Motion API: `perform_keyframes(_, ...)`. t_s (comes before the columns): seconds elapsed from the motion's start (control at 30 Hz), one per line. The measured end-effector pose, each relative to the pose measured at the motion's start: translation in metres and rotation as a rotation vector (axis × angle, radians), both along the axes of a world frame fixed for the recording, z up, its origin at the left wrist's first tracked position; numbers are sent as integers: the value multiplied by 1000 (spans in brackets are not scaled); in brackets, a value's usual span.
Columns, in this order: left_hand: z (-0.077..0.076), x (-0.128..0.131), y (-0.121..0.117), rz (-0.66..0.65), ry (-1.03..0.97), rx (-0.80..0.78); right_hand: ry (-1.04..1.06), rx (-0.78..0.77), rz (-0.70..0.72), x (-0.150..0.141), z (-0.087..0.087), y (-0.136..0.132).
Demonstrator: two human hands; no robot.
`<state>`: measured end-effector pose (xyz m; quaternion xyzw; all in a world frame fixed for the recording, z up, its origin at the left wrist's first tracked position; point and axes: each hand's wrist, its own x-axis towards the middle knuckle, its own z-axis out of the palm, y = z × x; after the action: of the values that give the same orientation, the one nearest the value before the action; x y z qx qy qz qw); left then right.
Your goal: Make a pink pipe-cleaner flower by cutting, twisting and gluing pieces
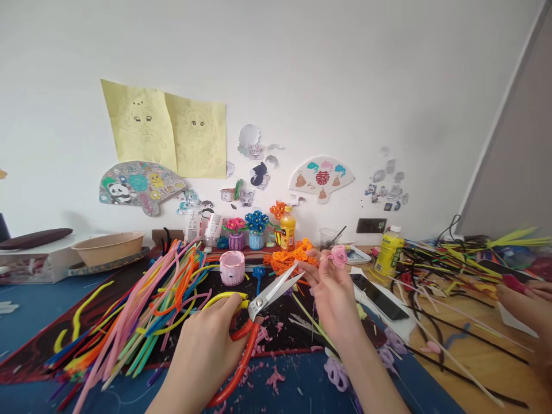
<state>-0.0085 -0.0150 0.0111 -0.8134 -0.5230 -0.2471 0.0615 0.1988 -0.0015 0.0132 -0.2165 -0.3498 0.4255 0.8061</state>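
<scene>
And here we are, a wide blue surface (38, 296) under everything, a dark patterned mat (30, 365) laid across it, and a big fan of coloured pipe cleaners (129, 328) sprawling over the left side! Off at the far right, a co-worker's hand (515, 302) works in its own patch. Now the main pair: the left hand (211, 333) has its fingers wrapped round the handles of the scissors (269, 294), and look at that line, the long axis running up and to the right, blades parted, tips right beside the fingers of the right hand (334, 293). Those fingers are closed in a pinch on the pink flower (339, 256), held up above the mat, just beyond the tips and over on the far side of the thumb, so the right hand is clearly the nearer one to it. A phone (379, 296) lies to the right of that wrist, the pink pot (232, 269) stands upright behind the scissors, the little blue flower (258, 272) is just beside it, and tiny pink scraps (275, 378) dot the foreground.
</scene>
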Motion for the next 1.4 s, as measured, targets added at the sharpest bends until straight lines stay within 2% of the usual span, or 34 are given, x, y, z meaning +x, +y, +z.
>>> perform_keyframes(0.4,-5,-3,1,7,36,25,37,-7,63,1,0,-1)
perform_keyframes(0.77,-2,-1,2,11,70,33,38,2,71,3,-2,0)
perform_keyframes(1.07,-5,-3,2,-8,72,49,57,11,78,2,-1,0)
perform_keyframes(1.4,-4,-3,2,0,89,-29,62,6,84,1,0,-2)
